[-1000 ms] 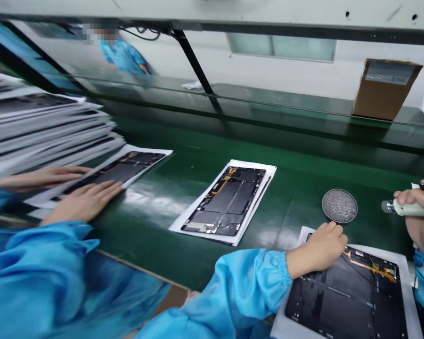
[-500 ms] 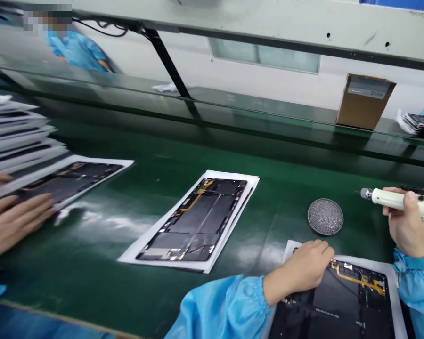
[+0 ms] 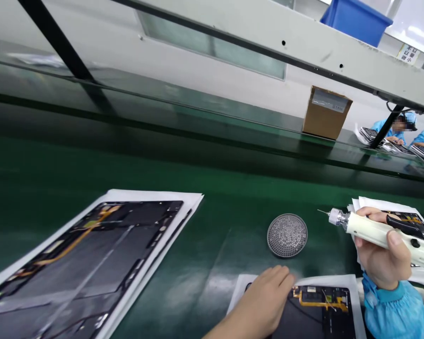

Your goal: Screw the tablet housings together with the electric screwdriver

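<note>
My left hand (image 3: 265, 301) lies flat, fingers together, on the top left corner of an opened tablet chassis (image 3: 321, 313) that rests on a white sheet at the bottom of the head view. My right hand (image 3: 381, 256) is closed round a white electric screwdriver (image 3: 378, 231), whose bit points left, above the belt. A round grey screw tray (image 3: 287, 235) full of small screws sits between the two hands, just beyond the chassis.
A second open tablet chassis on white paper (image 3: 88, 263) lies on the green conveyor belt (image 3: 212, 197) to the left. Another chassis (image 3: 406, 221) sits behind my right hand. A cardboard box (image 3: 325, 113) stands on the far ledge; other workers in blue sit far right.
The view has swung right and closer, so the co-worker's hands and the stack at left have left the picture. My right hand with the screwdriver has lowered toward the chassis; my left hand stays on its corner.
</note>
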The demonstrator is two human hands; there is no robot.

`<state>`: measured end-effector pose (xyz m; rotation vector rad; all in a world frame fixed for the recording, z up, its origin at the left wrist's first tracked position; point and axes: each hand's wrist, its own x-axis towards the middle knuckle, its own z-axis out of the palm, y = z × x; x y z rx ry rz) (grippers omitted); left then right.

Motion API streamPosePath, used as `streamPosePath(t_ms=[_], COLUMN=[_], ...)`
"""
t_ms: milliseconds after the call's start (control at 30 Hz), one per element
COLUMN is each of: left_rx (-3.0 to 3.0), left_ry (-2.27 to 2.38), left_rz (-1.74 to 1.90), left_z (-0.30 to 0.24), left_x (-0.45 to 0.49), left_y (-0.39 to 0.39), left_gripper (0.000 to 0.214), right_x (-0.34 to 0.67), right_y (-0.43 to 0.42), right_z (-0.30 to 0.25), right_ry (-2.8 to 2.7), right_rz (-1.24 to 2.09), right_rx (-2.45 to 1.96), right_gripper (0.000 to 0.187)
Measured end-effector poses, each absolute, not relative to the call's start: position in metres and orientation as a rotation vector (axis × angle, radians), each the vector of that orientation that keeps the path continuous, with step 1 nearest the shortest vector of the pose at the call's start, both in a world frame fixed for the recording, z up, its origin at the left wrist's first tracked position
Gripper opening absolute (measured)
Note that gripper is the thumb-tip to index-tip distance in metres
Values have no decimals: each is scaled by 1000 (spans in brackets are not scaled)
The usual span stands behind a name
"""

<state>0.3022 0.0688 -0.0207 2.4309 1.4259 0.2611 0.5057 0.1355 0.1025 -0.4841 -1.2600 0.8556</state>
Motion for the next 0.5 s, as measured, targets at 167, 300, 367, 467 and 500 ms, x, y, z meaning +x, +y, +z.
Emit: streamPosePath(t_ms=[167,300,367,467,500], left_rx=[2404,2402,2401,2396,2393], left_ry=[1419,1418,1413,1402,1395], left_rz=[231,322,329,300,300], left_z=[-18,-19,-20,-21,-21], left_x=[302,301,301,300,299], left_y=[69,69,69,68,68], left_gripper=[23,26,27,29,29], right_x=[506,504,503,499,498], right_y=[138,138,138,139,140], right_z=[97,93,92,92,91], right_ry=[-1247,-1211,-1204,-1208,-1209], right_rz=[878,922,924,914,908], right_rx=[-476,-496,-497,-497,-499], right_gripper=[23,25,25,26,26])
